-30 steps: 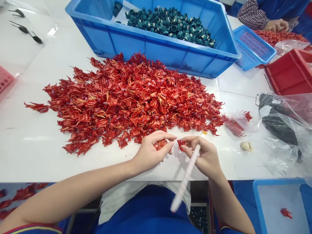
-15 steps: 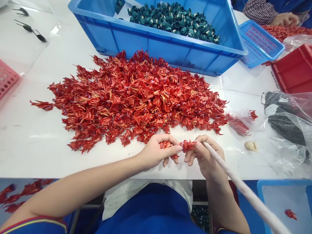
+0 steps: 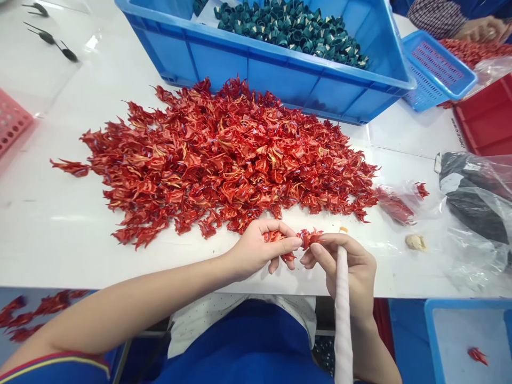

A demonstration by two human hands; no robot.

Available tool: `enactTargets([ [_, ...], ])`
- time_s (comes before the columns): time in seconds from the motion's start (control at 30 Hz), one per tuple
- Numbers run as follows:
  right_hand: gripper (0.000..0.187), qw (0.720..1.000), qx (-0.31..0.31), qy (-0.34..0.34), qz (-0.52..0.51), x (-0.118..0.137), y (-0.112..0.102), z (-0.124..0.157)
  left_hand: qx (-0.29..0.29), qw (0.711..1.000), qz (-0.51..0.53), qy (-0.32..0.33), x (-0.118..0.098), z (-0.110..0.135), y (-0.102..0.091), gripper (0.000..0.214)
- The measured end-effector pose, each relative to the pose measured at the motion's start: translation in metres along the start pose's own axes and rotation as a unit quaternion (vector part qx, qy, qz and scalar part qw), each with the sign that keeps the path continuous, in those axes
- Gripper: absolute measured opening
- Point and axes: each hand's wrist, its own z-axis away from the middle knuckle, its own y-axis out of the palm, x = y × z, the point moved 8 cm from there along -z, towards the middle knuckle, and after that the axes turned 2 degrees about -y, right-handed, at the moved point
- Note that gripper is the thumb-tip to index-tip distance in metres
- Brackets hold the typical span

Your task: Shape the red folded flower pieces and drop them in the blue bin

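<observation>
Near the table's front edge my left hand (image 3: 256,253) is closed, with thumb and finger pinching one end of a small red piece with pointed tips (image 3: 309,238). More red pieces (image 3: 274,236) are tucked in its curled fingers. My right hand (image 3: 356,269) is closed too, its thumb and fingertips at the other end of the pinched piece. A long white wrapped rod (image 3: 343,314) with an orange tip (image 3: 343,230) runs from this hand down to the bottom of the view. How the fingers grip the rod is partly hidden. Beyond both hands lies a large pile of red pieces (image 3: 228,160).
A blue crate (image 3: 280,72) of dark green pieces stands behind the pile. To the right are a blue basket (image 3: 426,96), a red bin (image 3: 486,114), plastic bags (image 3: 480,213) and a beige lump (image 3: 416,242). Someone's hand (image 3: 482,29) is at the far right.
The white rod has swung from a slant to nearly upright in view, and its orange tip now shows. My right hand has turned with it; my left hand keeps its pinch.
</observation>
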Motion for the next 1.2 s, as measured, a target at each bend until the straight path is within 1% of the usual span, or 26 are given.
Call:
enactTargets([
  [0.1,0.010,1.000,0.001,-0.010,0.015,0.002,-0.001,0.002,0.001,1.000,0.003,-0.005,0.001,0.001,0.001,0.041],
  [0.23,0.009,0.999,-0.011,-0.043,0.029,0.004,-0.003,0.007,0.000,1.000,0.008,-0.001,0.000,0.001,0.001,0.044],
  [0.37,0.015,0.995,-0.024,-0.084,0.054,0.006,-0.006,0.011,0.001,1.000,0.015,0.016,-0.004,0.000,0.002,0.048],
  [0.47,0.020,0.992,-0.015,-0.112,0.059,0.009,-0.006,0.012,0.009,1.000,0.015,0.026,-0.007,0.000,0.004,0.048],
  [0.6,0.021,0.990,-0.009,-0.122,0.075,0.010,-0.005,0.013,0.017,0.999,0.015,0.039,-0.008,-0.001,0.004,0.046],
  [0.7,0.018,0.985,-0.023,-0.129,0.115,0.008,-0.008,0.015,0.005,1.000,-0.003,0.028,-0.005,-0.001,0.001,0.044],
  [0.77,0.016,0.977,-0.043,-0.142,0.154,0.008,-0.015,0.014,-0.015,0.999,-0.023,0.016,-0.002,-0.002,-0.002,0.043],
  [0.83,0.012,0.963,-0.093,-0.158,0.198,0.011,-0.032,0.007,-0.031,0.998,-0.045,0.007,-0.002,-0.001,-0.005,0.042],
  [0.9,0.010,0.940,-0.180,-0.176,0.230,0.019,-0.061,-0.004,-0.037,0.997,-0.062,0.003,-0.002,-0.001,-0.007,0.041],
  [0.97,0.014,0.904,-0.284,-0.204,0.247,0.032,-0.097,-0.016,-0.037,0.997,-0.071,0.002,-0.002,-0.001,-0.007,0.040],
  [1.03,0.019,0.858,-0.358,-0.236,0.282,0.048,-0.131,-0.028,-0.037,0.996,-0.075,0.006,-0.003,-0.001,-0.007,0.041],
  [1.07,0.020,0.837,-0.382,-0.245,0.305,0.055,-0.146,-0.034,-0.039,0.996,-0.077,0.008,-0.003,-0.001,-0.008,0.041],
  [1.1,0.020,0.821,-0.396,-0.238,0.336,0.060,-0.160,-0.041,-0.041,0.996,-0.079,0.010,-0.003,-0.002,-0.008,0.041],
  [1.13,0.020,0.811,-0.399,-0.212,0.373,0.062,-0.173,-0.048,-0.043,0.996,-0.080,0.012,-0.003,-0.002,-0.009,0.041],
  [1.17,0.020,0.807,-0.398,-0.182,0.397,0.063,-0.186,-0.055,-0.046,0.996,-0.081,0.014,-0.003,-0.002,-0.009,0.041],
  [1.2,0.020,0.811,-0.381,-0.144,0.420,0.061,-0.195,-0.062,-0.048,0.995,-0.081,0.016,-0.003,-0.002,-0.010,0.041],
])
